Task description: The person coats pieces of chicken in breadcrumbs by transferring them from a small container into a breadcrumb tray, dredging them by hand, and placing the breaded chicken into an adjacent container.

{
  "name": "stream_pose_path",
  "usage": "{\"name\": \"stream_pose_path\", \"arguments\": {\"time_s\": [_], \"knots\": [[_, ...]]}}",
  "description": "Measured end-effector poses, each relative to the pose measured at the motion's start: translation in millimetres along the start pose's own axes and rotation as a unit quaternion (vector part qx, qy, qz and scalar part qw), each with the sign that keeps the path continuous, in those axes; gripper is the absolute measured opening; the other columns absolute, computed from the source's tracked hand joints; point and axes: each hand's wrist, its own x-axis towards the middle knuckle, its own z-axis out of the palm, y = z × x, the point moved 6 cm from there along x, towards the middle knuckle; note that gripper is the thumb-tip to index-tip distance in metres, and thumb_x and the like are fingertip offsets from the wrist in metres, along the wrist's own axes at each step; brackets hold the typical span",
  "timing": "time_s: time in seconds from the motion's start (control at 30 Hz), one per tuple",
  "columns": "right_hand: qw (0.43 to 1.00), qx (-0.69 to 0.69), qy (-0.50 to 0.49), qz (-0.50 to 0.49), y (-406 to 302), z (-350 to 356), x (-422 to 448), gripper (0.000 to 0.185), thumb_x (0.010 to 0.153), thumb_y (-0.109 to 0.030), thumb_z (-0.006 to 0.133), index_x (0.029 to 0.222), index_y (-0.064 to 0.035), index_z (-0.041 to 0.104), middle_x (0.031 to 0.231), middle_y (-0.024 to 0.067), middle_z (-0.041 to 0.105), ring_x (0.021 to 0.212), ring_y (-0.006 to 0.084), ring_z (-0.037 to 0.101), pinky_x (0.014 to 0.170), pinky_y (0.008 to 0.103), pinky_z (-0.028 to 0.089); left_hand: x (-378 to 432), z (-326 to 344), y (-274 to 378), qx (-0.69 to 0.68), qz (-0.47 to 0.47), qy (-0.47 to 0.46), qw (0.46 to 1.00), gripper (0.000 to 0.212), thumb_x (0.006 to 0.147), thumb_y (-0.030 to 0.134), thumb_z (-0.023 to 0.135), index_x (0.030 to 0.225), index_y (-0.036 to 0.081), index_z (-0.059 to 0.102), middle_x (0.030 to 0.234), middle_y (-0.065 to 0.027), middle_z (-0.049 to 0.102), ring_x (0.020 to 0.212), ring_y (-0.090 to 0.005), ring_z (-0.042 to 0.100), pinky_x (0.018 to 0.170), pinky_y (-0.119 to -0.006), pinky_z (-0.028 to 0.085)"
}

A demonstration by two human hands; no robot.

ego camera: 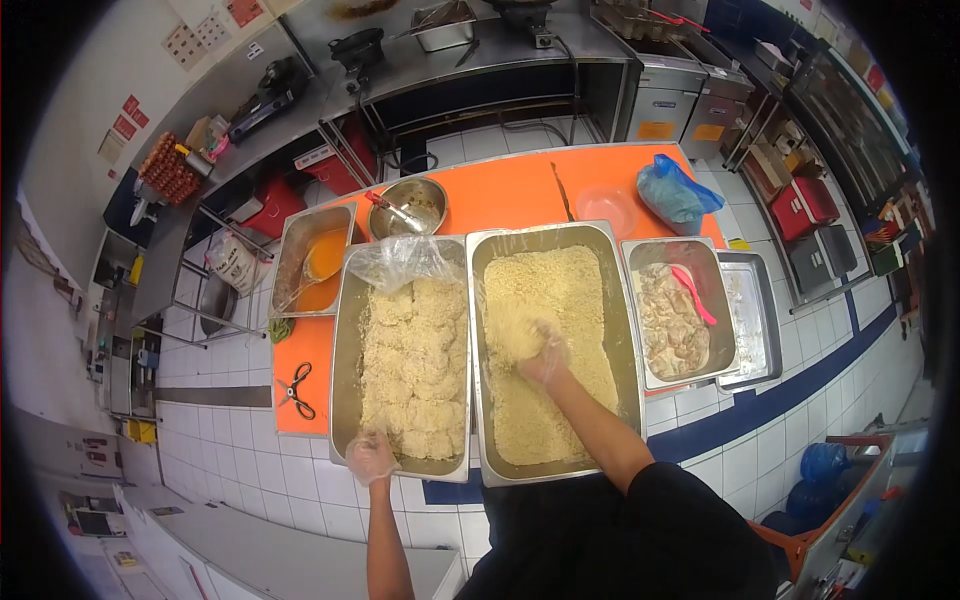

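Observation:
My left hand, in a clear plastic glove, grips the near left corner of a deep steel pan. Inside that pan lie rows of crumb-coated pieces, with a clear plastic sheet over the far end. To its right stands a second deep steel pan of pale yellow breadcrumbs. My right hand, also gloved, is low over these crumbs. Beside its fingers a crumb-covered mass is blurred; whether the fingers are closed on it is unclear.
On the orange tabletop are a pan of orange liquid with a ladle, a steel bowl, scissors, a pink bowl and a blue plastic bag. Right stands a pan of wet meat pieces with a pink spoon.

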Motion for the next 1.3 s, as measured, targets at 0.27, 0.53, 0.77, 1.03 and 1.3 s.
{"name": "stream_pose_path", "arguments": {"time_s": [0.27,0.53,0.77,1.03,1.3], "knots": [[0.966,0.095,0.080,0.227,66.1,-135.2,27.2,0.059,0.095,-0.053,0.051,0.128,-0.0046,0.063,0.130,0.0202,0.062,0.131,0.0260,0.052,0.117,0.0400,0.032,-2.0,-11.3,3.1,0.001,-0.059,0.009,0.998,0.019,0.081,0.025,0.070,0.078,0.006,0.070,0.074,-0.0139,0.067,0.076,-0.0324,0.065,0.071,-0.043,0.052],[0.977,-0.145,0.005,0.154,59.9,-77.3,77.0,0.079,0.093,-0.072,0.039,0.137,-0.0084,0.058,0.139,0.0176,0.058,0.133,0.0329,0.052,0.114,0.0531,0.033,3.2,11.2,0.1,0.039,-0.008,-0.008,0.999,0.017,0.082,0.021,0.070,0.078,0.004,0.069,0.074,-0.0135,0.068,0.072,-0.0310,0.065,0.067,-0.041,0.051],[0.981,-0.179,0.009,0.067,22.8,-29.4,-22.7,0.081,0.094,-0.071,0.037,0.153,-0.0156,0.039,0.159,0.0173,0.034,0.146,0.0335,0.034,0.121,0.0571,0.017,9.3,3.8,10.1,-0.047,-0.048,-0.025,0.997,0.018,0.081,0.021,0.071,0.082,0.002,0.072,0.077,-0.0164,0.069,0.073,-0.0331,0.066,0.069,-0.041,0.052],[0.989,-0.147,0.015,0.004,40.8,-28.1,-20.7,0.074,0.098,-0.062,0.039,0.153,-0.0136,0.038,0.159,0.0218,0.032,0.147,0.0368,0.031,0.120,0.0582,0.017,5.8,-9.9,18.5,-0.024,-0.006,0.013,1.000,0.021,0.083,0.023,0.071,0.078,0.003,0.071,0.073,-0.0159,0.070,0.070,-0.0337,0.067,0.066,-0.042,0.053],[0.954,0.152,-0.186,0.182,143.8,-23.8,-21.5,0.073,0.086,-0.043,0.075,0.142,-0.0034,0.052,0.144,0.0182,0.054,0.122,0.0310,0.059,0.103,0.0395,0.046,4.8,-6.7,9.1,-0.003,-0.026,0.018,1.000,0.020,0.083,0.026,0.069,0.079,0.007,0.070,0.079,-0.0172,0.069,0.078,-0.0371,0.067,0.071,-0.047,0.053]]}}
